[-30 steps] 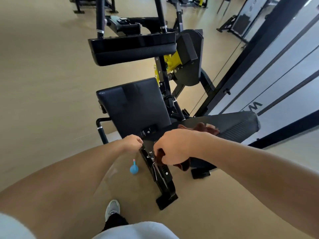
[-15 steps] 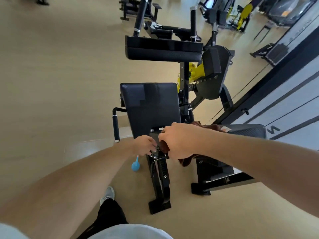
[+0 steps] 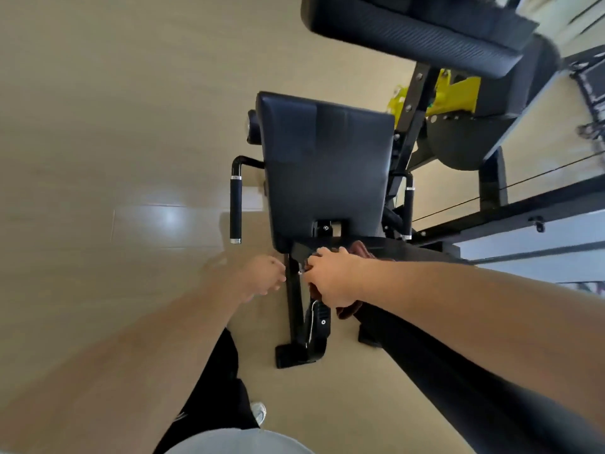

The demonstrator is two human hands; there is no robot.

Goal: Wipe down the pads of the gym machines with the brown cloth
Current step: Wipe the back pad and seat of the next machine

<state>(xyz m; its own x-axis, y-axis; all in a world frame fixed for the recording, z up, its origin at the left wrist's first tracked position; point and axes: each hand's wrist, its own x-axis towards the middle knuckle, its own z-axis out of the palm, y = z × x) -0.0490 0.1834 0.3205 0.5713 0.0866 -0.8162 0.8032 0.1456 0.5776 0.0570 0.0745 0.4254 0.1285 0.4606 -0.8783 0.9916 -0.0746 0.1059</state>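
A black gym machine stands in front of me. Its square black seat pad (image 3: 327, 172) is in the middle and a long black roller pad (image 3: 409, 24) is at the top right. My right hand (image 3: 330, 280) grips the brown cloth (image 3: 360, 250) at the seat's near edge, above the black support post (image 3: 294, 309). More of the cloth hangs below my fist. My left hand (image 3: 262, 278) is blurred, just left of the post, fingers loosely curled with nothing seen in them. A dark pad (image 3: 422, 253) lies partly hidden behind my right forearm.
Two black side handles (image 3: 235, 208) flank the seat. Yellow machine parts (image 3: 458, 93) and a black plate lie behind it. A dark-framed wall panel (image 3: 523, 237) runs along the right. Beige floor (image 3: 114, 126) spreads to the left. My leg and shoe (image 3: 258, 412) are below.
The view has swung downward and closer to the seat. My left hand has come off the seat's fitting and sits left of the post. The right hand still grips the cloth.
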